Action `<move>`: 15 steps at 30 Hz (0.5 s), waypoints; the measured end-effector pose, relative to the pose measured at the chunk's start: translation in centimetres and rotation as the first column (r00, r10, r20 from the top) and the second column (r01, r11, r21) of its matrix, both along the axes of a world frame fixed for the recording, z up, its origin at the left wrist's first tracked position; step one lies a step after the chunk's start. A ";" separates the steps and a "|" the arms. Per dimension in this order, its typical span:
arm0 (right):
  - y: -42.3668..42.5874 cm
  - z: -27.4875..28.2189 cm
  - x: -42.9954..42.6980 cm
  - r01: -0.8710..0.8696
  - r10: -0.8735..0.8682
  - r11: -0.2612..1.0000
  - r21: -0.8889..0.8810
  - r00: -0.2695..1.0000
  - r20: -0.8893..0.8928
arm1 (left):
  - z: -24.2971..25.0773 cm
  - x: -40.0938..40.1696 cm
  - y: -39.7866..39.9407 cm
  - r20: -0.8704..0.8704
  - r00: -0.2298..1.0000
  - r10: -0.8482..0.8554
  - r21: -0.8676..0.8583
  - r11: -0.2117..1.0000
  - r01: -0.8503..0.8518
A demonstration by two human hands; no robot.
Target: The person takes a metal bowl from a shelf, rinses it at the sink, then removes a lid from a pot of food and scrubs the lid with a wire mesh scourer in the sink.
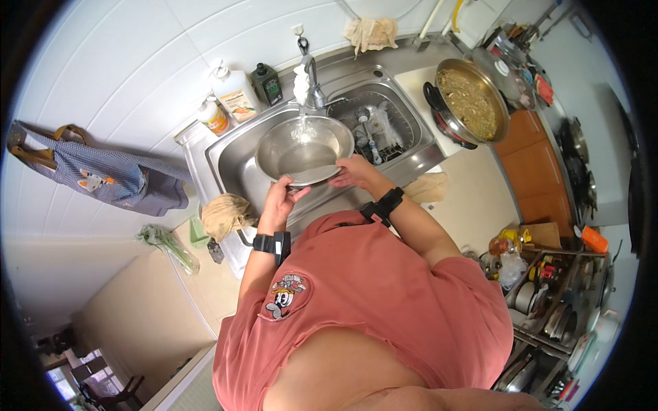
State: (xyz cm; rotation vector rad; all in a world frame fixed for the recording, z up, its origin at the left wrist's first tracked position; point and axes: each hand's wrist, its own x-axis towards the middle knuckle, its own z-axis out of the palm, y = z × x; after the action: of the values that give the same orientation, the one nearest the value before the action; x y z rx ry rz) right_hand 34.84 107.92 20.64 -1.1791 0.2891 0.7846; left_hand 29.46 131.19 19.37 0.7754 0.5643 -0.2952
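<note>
A round stainless steel basin [288, 149] is held under the running faucet [314, 85] in front of me. Water falls from the spout and splashes inside it. My left hand [281, 198] grips the near left rim, thumb on top. On the near right rim, my right hand [356, 172] holds on with its fingers below. The basin is over the large left bowl of the steel sink [231, 167] and reaches across the divider. Whether its bottom touches the sink is hidden.
The right bowl holds a wire rack with a brush [369, 136] and a plastic bag. A pan of food [468, 103] stands on the right. Pump bottles [234, 95] line the wall. A cloth [226, 216] hangs at the sink's left front; an apron [110, 172] hangs left.
</note>
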 end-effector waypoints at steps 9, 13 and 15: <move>0.2 0.1 0.1 0.000 0.000 1.000 0.014 1.000 -0.014 | -0.4 -0.1 0.3 0.005 1.000 0.002 0.007 1.000 -0.002; 0.3 -0.2 0.1 -0.011 0.010 1.000 -0.023 1.000 -0.006 | -0.6 -0.1 0.2 -0.008 1.000 0.009 0.013 1.000 -0.009; 0.3 -0.4 0.1 -0.014 0.014 0.999 -0.029 1.000 -0.009 | -0.9 -0.1 0.3 -0.008 1.000 0.008 0.013 1.000 -0.008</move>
State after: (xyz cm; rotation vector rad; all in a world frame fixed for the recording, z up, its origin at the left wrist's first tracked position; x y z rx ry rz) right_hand 34.99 108.23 20.24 -1.2061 0.3004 0.7999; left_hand 29.37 131.52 18.48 0.7843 0.5773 -0.2874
